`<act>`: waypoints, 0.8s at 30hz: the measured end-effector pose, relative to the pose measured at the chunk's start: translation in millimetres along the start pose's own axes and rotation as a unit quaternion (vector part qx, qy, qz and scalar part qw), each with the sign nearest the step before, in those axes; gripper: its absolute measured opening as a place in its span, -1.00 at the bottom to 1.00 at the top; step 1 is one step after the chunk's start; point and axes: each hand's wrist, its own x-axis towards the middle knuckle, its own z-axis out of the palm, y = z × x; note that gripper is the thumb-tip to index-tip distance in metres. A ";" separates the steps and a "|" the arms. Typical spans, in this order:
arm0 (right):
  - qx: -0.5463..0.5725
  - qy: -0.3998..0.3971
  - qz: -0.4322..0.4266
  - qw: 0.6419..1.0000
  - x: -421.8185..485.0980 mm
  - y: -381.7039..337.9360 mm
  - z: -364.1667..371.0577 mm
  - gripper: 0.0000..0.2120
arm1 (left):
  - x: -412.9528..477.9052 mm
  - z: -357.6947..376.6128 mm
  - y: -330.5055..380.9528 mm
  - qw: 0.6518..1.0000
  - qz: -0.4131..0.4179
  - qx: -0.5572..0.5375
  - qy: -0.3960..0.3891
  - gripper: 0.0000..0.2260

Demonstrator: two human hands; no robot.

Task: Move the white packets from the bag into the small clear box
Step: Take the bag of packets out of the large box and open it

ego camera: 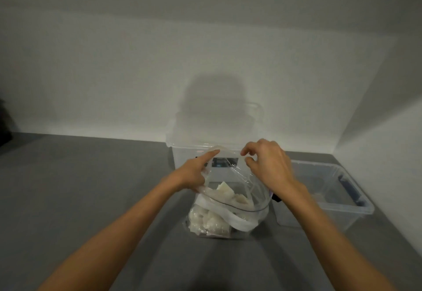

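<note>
Clear plastic zip bag stands upright on the grey tabletop, mouth up, right in front of the person. It's about half full of small white packets and none are out yet. Left hand grips the left side of the mouth, index finger laid straight along the rim and the other fingers curled into the film. Right hand pinches the right side of the rim between thumb and curled fingertips. The two look to be spreading the opening. Small clear plastic box sits open just right of the bag, near the right forearm; contents too hazy to call. A large clear lidded tub sits behind the bag. Handling guess: the film is thin, floppy and slick and won't hold the mouth open by itself, so one hand should stay on the rim. Packets look light, soft and pillowy, and should tolerate a loose handful. I'd take the top ones first through the mouth, by the body or a corner. The bag will likely slump as it empties.
</note>
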 end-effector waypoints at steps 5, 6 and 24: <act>-0.115 -0.092 0.026 0.989 -2.3 10.2 44.8 -0.62 | -8.9 10.3 3.1 0.952 -0.037 -0.298 0.064 -0.26; -0.051 -0.140 0.065 0.987 -3.3 19.6 58.6 -0.54 | -12.0 13.4 3.7 0.921 -0.058 -0.380 0.069 -0.35; 0.697 -0.141 0.527 0.466 -29.8 51.0 106.0 -0.78 | -31.3 83.1 -46.0 0.977 -0.180 0.084 0.080 -0.28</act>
